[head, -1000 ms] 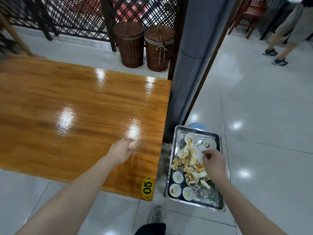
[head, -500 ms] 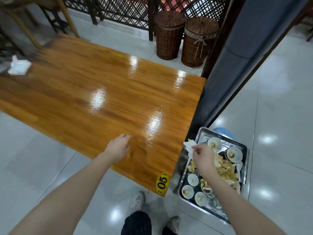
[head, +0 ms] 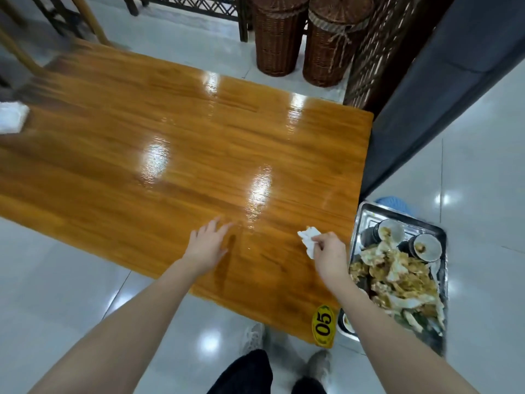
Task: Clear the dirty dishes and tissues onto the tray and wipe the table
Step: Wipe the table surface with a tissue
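The glossy wooden table (head: 170, 143) fills the middle of the view. My left hand (head: 207, 245) rests flat on its near edge, fingers spread. My right hand (head: 331, 255) pinches a crumpled white tissue (head: 308, 238) over the table's near right corner. A metal tray (head: 369, 220) stands low to the right of the table, holding small white bowls (head: 426, 247) and a heap of soiled tissues and scraps (head: 397, 277). Another white tissue (head: 11, 118) lies at the table's far left edge.
A yellow "05" tag (head: 324, 327) marks the near corner. Two wicker baskets (head: 306, 35) stand beyond the table by a lattice screen. A dark grey partition (head: 426, 89) rises to the right. Chair legs (head: 17, 49) show at the top left. My shoes (head: 252, 339) are on the tiled floor.
My right hand has moved left from above the tray to the table's corner, carrying a white tissue. The view has swung left and down. My left hand stays on the table edge.
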`<action>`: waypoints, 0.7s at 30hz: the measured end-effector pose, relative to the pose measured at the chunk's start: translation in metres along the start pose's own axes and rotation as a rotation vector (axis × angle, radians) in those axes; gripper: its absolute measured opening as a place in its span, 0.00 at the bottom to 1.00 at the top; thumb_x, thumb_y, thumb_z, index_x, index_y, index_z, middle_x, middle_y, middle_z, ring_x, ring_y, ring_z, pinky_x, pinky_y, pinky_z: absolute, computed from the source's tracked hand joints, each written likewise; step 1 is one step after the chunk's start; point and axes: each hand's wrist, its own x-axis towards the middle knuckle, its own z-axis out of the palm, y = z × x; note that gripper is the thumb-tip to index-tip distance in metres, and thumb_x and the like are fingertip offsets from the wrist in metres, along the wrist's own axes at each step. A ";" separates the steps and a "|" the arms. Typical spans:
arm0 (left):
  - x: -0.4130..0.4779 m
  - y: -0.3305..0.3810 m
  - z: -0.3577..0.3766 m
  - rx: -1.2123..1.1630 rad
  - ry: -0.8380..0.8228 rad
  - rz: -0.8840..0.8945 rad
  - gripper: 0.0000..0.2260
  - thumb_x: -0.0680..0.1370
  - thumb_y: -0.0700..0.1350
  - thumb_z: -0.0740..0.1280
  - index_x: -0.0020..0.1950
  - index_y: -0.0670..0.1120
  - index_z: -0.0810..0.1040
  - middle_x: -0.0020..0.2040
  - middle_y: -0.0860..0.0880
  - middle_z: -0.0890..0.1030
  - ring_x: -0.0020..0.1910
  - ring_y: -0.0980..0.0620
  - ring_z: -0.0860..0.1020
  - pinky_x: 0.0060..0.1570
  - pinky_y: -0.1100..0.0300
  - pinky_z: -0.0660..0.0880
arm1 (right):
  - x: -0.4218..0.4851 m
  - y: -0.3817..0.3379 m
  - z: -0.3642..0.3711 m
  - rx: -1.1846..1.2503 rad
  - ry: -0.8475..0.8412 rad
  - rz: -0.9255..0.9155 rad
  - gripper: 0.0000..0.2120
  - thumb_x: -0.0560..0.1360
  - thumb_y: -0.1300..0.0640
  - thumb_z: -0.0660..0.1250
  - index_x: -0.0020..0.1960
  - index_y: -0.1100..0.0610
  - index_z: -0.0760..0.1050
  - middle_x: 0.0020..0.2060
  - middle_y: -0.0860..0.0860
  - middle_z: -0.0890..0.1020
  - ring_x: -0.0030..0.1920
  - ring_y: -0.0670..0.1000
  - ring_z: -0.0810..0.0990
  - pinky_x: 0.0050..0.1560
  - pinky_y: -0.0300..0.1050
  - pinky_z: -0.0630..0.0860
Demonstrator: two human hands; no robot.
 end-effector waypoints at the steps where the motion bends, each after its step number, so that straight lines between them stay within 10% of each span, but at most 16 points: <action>1: 0.002 -0.005 0.000 0.004 -0.009 0.012 0.30 0.80 0.49 0.63 0.78 0.56 0.51 0.79 0.45 0.50 0.75 0.42 0.57 0.71 0.46 0.58 | 0.003 -0.004 0.005 -0.003 0.003 -0.002 0.13 0.78 0.67 0.57 0.58 0.64 0.77 0.55 0.55 0.76 0.46 0.51 0.75 0.45 0.40 0.71; 21: 0.020 -0.053 0.009 -0.110 -0.063 -0.002 0.33 0.78 0.53 0.65 0.78 0.58 0.52 0.79 0.47 0.51 0.77 0.44 0.53 0.73 0.45 0.55 | -0.009 -0.044 0.092 -0.028 -0.152 -0.219 0.11 0.77 0.66 0.60 0.53 0.62 0.80 0.49 0.52 0.76 0.46 0.51 0.76 0.47 0.42 0.74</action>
